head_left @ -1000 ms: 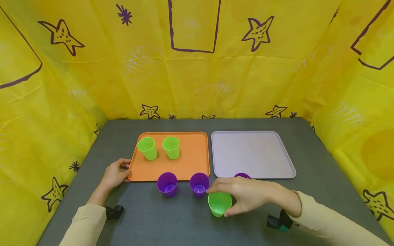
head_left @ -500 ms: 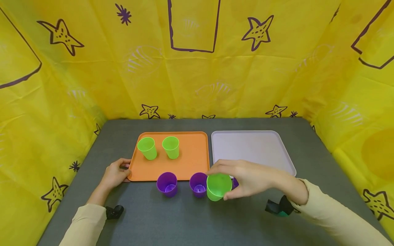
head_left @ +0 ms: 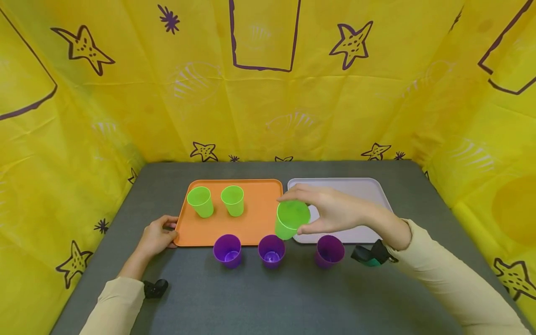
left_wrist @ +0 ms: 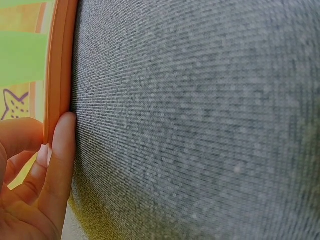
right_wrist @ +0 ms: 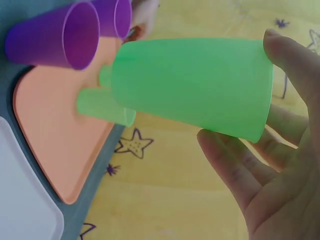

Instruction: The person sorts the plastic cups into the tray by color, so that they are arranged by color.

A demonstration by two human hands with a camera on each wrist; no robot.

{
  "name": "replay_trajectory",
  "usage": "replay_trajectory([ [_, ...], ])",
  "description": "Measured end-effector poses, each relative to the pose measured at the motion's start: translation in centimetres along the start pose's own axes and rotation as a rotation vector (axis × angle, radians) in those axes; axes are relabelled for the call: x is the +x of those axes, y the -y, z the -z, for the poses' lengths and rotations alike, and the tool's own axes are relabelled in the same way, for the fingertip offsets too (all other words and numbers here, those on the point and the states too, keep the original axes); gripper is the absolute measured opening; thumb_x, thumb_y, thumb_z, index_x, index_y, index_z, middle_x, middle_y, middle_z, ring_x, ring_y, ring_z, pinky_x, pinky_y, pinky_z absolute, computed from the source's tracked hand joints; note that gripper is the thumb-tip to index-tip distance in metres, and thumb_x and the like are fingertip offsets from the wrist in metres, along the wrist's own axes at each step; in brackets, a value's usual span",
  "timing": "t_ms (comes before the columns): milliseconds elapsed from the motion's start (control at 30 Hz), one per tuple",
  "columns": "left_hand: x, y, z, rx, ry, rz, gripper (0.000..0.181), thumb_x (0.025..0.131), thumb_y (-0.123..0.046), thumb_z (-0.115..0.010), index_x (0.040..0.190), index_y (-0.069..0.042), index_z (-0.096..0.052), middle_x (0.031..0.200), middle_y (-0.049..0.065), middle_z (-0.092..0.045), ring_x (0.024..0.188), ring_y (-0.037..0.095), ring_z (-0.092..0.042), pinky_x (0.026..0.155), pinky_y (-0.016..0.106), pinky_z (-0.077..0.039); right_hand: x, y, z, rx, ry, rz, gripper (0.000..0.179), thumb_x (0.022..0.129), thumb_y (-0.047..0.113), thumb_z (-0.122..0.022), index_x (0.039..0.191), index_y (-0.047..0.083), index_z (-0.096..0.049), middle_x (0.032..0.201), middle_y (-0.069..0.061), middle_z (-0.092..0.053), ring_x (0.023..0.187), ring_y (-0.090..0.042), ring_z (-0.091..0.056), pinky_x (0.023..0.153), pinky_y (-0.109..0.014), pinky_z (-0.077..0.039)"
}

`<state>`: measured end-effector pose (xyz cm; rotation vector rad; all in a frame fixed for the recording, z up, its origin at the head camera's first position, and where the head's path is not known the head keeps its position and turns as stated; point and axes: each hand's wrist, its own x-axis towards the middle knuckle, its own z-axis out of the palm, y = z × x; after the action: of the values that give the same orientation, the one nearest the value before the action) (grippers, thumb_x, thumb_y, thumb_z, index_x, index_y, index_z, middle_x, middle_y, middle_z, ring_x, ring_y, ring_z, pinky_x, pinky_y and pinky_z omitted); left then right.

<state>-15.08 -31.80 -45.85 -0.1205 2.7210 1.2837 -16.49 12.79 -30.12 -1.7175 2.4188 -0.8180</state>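
In the head view my right hand [head_left: 339,209] holds a green cup [head_left: 286,228] by its rim, raised above the table between the two trays. The right wrist view shows the same green cup [right_wrist: 195,85] pinched between thumb and fingers. My left hand [head_left: 157,237] grips the near left corner of the orange tray [head_left: 259,204]; in the left wrist view, thumb and fingers lie on either side of the tray's edge [left_wrist: 61,65]. On that tray stand two more green cups, one at left [head_left: 201,203] and one beside it [head_left: 233,201].
Two purple cups stand at the orange tray's front edge, one left [head_left: 228,253] and one right [head_left: 272,253]. Another purple cup [head_left: 329,253] stands before the pale lilac tray [head_left: 360,190]. Yellow patterned cloth [head_left: 259,116] walls in the grey table [head_left: 234,302].
My right hand has lifted the green cup off the table and carried it up and away from me, past the purple cups. The left hand has stayed put.
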Motion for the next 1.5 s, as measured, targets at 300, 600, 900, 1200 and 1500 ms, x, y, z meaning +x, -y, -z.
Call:
replay_trajectory([
  [300, 0.0, 0.0, 0.0, 0.006, -0.001, 0.018, 0.045, 0.081, 0.0, -0.056, 0.124, 0.007, -0.048, 0.105, 0.024, -0.054, 0.072, 0.019, -0.064, 0.053, 0.03, -0.056, 2.5, -2.2, -0.3, -0.015, 0.01, -0.085, 0.061, 0.08, 0.03, -0.07, 0.133, 0.013, -0.046, 0.122, 0.001, -0.052, 0.103, -0.011, -0.051, 0.081, -0.026, -0.049],
  [600, 0.1, 0.0, -0.1, 0.005, 0.006, 0.016, 0.044, 0.082, 0.0, -0.056, 0.124, 0.007, -0.048, 0.105, 0.024, -0.053, 0.073, 0.019, -0.063, 0.053, 0.03, -0.056, 4.6, -4.4, -0.9, 0.029, 0.025, -0.197, 0.058, 0.082, 0.028, -0.069, 0.133, 0.012, -0.046, 0.12, -0.002, -0.053, 0.097, -0.012, -0.056, 0.078, -0.027, -0.053],
  [900, 0.0, -0.1, 0.0, 0.014, 0.001, 0.019, 0.045, 0.081, 0.0, -0.056, 0.124, 0.007, -0.048, 0.105, 0.024, -0.053, 0.073, 0.019, -0.063, 0.053, 0.03, -0.056, 6.3, -6.4, -2.5, 0.021, 0.039, -0.273, 0.058, 0.081, 0.031, -0.069, 0.132, 0.014, -0.047, 0.117, -0.003, -0.053, 0.091, -0.015, -0.053, 0.072, -0.024, -0.048],
  [1200, 0.0, 0.0, -0.1, 0.009, 0.006, 0.021, 0.045, 0.081, 0.0, -0.056, 0.125, 0.007, -0.048, 0.105, 0.024, -0.053, 0.073, 0.019, -0.063, 0.053, 0.03, -0.056, 7.6, -7.5, -4.3, 0.027, 0.071, -0.329, 0.059, 0.083, 0.032, -0.066, 0.134, 0.013, -0.045, 0.124, -0.006, -0.051, 0.099, -0.018, -0.053, 0.077, -0.027, -0.046],
  [1500, 0.0, -0.1, 0.0, 0.008, 0.012, 0.021, 0.045, 0.082, 0.0, -0.056, 0.126, 0.006, -0.047, 0.106, 0.024, -0.052, 0.071, 0.019, -0.063, 0.053, 0.03, -0.055, 8.2, -8.7, -5.9, 0.033, 0.083, -0.372, 0.06, 0.083, 0.031, -0.067, 0.134, 0.008, -0.045, 0.128, -0.009, -0.05, 0.111, -0.02, -0.051, 0.09, -0.032, -0.045],
])
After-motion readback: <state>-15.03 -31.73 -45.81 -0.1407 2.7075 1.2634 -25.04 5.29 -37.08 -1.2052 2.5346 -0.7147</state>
